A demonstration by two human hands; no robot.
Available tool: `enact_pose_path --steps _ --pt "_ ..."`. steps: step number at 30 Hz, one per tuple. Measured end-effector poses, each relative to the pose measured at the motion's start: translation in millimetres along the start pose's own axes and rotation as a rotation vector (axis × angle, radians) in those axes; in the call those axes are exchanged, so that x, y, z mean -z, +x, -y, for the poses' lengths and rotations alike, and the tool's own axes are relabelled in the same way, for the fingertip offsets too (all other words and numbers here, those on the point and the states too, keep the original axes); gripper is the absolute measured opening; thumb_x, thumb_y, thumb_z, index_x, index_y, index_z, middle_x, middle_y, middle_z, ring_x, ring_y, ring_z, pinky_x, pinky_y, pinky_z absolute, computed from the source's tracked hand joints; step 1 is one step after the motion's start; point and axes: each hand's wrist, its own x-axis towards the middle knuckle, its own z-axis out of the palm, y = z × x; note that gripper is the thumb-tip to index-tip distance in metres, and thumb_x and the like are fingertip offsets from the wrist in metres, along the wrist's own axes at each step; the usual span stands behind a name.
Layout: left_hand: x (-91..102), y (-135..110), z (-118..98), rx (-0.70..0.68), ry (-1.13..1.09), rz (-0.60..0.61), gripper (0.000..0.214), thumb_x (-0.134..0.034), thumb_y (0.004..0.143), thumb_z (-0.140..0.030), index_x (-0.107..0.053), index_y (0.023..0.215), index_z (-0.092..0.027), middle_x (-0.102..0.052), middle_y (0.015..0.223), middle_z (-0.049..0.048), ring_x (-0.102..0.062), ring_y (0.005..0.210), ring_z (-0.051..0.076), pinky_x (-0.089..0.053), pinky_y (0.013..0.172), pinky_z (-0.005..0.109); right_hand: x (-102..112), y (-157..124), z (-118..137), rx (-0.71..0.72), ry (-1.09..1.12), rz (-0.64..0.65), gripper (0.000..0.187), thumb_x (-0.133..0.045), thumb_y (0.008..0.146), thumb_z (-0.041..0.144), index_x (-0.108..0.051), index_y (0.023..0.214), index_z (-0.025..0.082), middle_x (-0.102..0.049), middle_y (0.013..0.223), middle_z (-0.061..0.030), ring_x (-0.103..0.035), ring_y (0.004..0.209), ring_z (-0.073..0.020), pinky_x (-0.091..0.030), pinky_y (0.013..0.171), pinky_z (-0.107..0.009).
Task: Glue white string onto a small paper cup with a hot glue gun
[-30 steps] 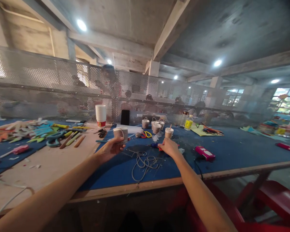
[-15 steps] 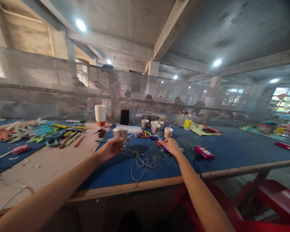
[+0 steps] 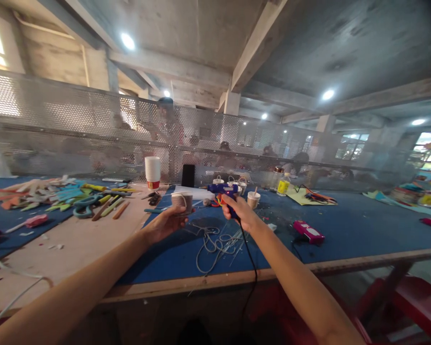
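My left hand (image 3: 169,222) is closed around a small cup wrapped in grey cord (image 3: 182,203), held upright above the table. A loop of cord shows on the cup's side. In my right hand (image 3: 240,211) is a blue glue gun (image 3: 222,189) with an orange trigger, its nozzle turned left toward the cup and apart from it. A black cable hangs from its handle past the table edge. Below and between the hands lies a tangle of grey cord (image 3: 213,244) among thin clear strands. Several cord-wrapped cups stand behind the glue gun, partly hidden by it.
A stack of white paper cups (image 3: 153,170) and a black phone (image 3: 188,175) stand at the back. Scissors (image 3: 84,205) and felt pieces lie left. To the right are a yellow-labelled bottle (image 3: 283,185) and a magenta box (image 3: 308,232). A perforated metal screen (image 3: 208,143) borders the table's back.
My right hand has lifted the glue gun off the table area and swung it left toward the cup. The left hand still holds the cup. The view has shifted slightly.
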Motion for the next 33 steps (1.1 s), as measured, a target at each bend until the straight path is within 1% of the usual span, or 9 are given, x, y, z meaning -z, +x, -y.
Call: enact_pose_path --steps 2,4,8,13,15,18,22,29,33 --pt "2.0 1.0 0.7 0.0 0.005 0.026 0.025 -0.068 0.084 -0.016 -0.071 0.108 -0.011 -0.075 0.11 0.0128 -0.064 0.065 0.013 -0.051 0.057 0.023 -15.1 9.3 1.0 0.081 -0.052 0.022 0.044 -0.074 0.078 0.056 -0.067 0.095 0.015 -0.046 0.052 0.0083 -0.043 0.045 -0.0073 -0.036 0.046 -0.021" --pt "3.8 1.8 0.9 0.009 0.008 0.035 0.025 -0.069 0.083 -0.016 -0.071 0.108 -0.01 -0.075 0.109 0.0126 -0.065 0.066 0.013 -0.052 0.059 0.023 -26.2 16.9 -1.9 0.14 -0.168 0.009 0.044 -0.071 0.08 0.058 -0.068 0.087 0.015 -0.042 0.048 0.0088 -0.043 0.044 -0.0083 -0.037 0.048 -0.023" --pt "5.7 3.1 1.1 0.022 0.014 0.023 0.028 -0.068 0.083 -0.015 -0.07 0.111 -0.01 -0.075 0.107 0.012 -0.064 0.065 0.013 -0.051 0.058 0.024 -35.2 20.8 -15.0 0.27 -0.465 -0.045 0.05 -0.061 0.088 0.061 -0.063 0.064 0.017 -0.05 0.045 0.0038 -0.05 0.046 -0.0101 -0.042 0.055 -0.024" --pt "10.0 6.8 4.4 0.028 0.034 0.024 0.027 -0.068 0.083 -0.016 -0.07 0.11 -0.011 -0.075 0.11 0.0112 -0.065 0.067 0.013 -0.051 0.058 0.023 -30.9 12.9 -27.0 0.339 -0.653 -0.086 0.039 -0.062 0.089 0.056 -0.07 0.084 0.018 -0.055 0.05 0.0037 -0.056 0.048 -0.013 -0.043 0.054 -0.024" --pt "11.4 7.9 5.5 0.026 0.038 0.018 0.027 -0.068 0.083 -0.016 -0.07 0.11 -0.01 -0.074 0.111 0.0118 -0.065 0.068 0.014 -0.051 0.059 0.024 -28.3 12.1 -29.7 0.364 -0.739 -0.111 0.038 -0.062 0.089 0.055 -0.072 0.084 0.019 -0.06 0.054 0.0013 -0.06 0.053 -0.0149 -0.043 0.055 -0.025" --pt "11.0 7.9 5.4 0.028 0.04 0.007 0.028 -0.069 0.083 -0.016 -0.07 0.11 -0.011 -0.075 0.11 0.0126 -0.065 0.069 0.015 -0.051 0.06 0.025 -25.5 14.3 -33.1 0.434 -0.844 -0.152 0.035 -0.063 0.09 0.053 -0.074 0.088 0.02 -0.068 0.067 -0.0027 -0.065 0.066 -0.0176 -0.046 0.062 -0.026" --pt "7.6 6.1 3.9 0.03 0.052 0.008 0.027 -0.069 0.081 -0.015 -0.071 0.107 -0.011 -0.075 0.107 0.0132 -0.065 0.068 0.015 -0.05 0.059 0.026 -24.7 16.6 -35.9 0.53 -0.905 -0.146 0.032 -0.062 0.092 0.049 -0.075 0.097 0.02 -0.076 0.086 -0.0058 -0.068 0.079 -0.0191 -0.049 0.071 -0.028" --pt "7.5 8.2 4.8 0.029 0.05 0.008 0.017 -0.071 0.078 -0.014 -0.072 0.096 -0.013 -0.076 0.092 0.0086 -0.065 0.064 0.015 -0.049 0.057 0.024 -24.0 16.0 -41.1 0.584 -1.079 -0.181 0.035 -0.055 0.096 0.049 -0.073 0.098 0.02 -0.075 0.081 -0.0068 -0.07 0.074 -0.0207 -0.047 0.067 -0.029" --pt "7.8 7.6 5.0 0.03 0.04 0.027 0.018 -0.071 0.079 -0.014 -0.072 0.097 -0.012 -0.076 0.089 0.0083 -0.065 0.065 0.015 -0.05 0.057 0.024 -21.5 17.1 -44.6 0.58 -1.157 -0.205 0.037 -0.052 0.096 0.051 -0.071 0.1 0.02 -0.075 0.081 -0.0079 -0.071 0.076 -0.0225 -0.047 0.066 -0.029"
